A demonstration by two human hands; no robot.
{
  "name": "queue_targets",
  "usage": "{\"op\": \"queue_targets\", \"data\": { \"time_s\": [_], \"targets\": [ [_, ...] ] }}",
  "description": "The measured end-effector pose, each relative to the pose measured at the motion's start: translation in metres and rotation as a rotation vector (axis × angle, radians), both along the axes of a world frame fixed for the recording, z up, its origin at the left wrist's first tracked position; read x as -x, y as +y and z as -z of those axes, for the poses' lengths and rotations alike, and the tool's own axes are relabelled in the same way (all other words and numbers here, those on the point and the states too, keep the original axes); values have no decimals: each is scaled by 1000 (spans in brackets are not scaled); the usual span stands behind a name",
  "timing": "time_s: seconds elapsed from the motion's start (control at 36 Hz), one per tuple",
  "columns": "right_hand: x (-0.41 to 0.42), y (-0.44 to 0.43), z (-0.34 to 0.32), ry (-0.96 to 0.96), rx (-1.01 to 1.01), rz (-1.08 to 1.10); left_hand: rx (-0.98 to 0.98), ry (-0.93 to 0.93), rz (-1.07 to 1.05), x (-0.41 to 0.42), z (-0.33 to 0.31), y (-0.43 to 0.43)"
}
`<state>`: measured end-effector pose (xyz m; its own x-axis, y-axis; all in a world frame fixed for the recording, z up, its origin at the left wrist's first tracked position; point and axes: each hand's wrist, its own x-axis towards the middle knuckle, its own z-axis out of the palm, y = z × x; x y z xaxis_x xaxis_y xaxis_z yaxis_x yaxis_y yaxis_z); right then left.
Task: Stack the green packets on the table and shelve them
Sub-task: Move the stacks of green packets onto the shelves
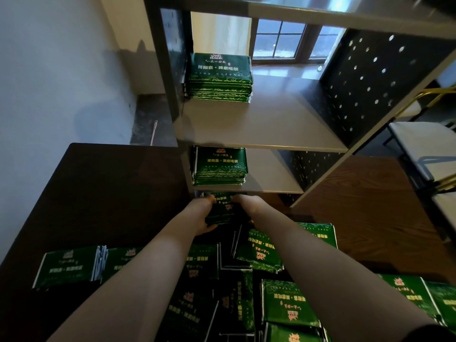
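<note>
An open shelving unit [271,124] stands behind a dark table [111,193]. Loose green packets [288,302] are strewn over the near tabletop. Two squared stacks already sit at the left end of their shelves, an upper stack [219,77] and a middle stack [219,166]. The left hand [204,215] and right hand [249,202] clamp a held stack [222,208] from both sides, fingers curled round its edges, probably to keep it square while it goes onto the lowest shelf.
</note>
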<state>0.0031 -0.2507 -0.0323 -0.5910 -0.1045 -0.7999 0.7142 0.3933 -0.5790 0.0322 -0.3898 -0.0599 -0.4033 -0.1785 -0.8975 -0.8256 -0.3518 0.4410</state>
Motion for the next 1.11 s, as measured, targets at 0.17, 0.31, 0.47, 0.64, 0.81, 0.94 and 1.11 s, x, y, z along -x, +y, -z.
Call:
{"op": "queue_targets", "data": {
  "time_s": [0.17, 0.31, 0.47, 0.64, 0.81, 0.94, 1.11],
  "targets": [
    [-13, -11, -10, 12, -18, -78, -29, -50, 29, -14, -11, -8],
    [-23, -15, -30, 3, -35, -125, -61, -41, 43, -30, -29, -12],
    [-39, -3, -58, -54, -56, -131, -69, -42, 115, -47, -55, -6],
    [-50, 25, -76, -49, -84, -15, -2, 72, 168, -55, -83, 28],
    [-50, 53, -95, -28, 31, 242, 30, 215, 128, -50, -109, 68],
    [-45, 70, -114, 21, 167, 386, 56, 255, 115, -32, -122, 85],
    [-31, 64, -114, 144, 224, 554, 91, 293, 14, -4, -135, 93]
  ]
}}
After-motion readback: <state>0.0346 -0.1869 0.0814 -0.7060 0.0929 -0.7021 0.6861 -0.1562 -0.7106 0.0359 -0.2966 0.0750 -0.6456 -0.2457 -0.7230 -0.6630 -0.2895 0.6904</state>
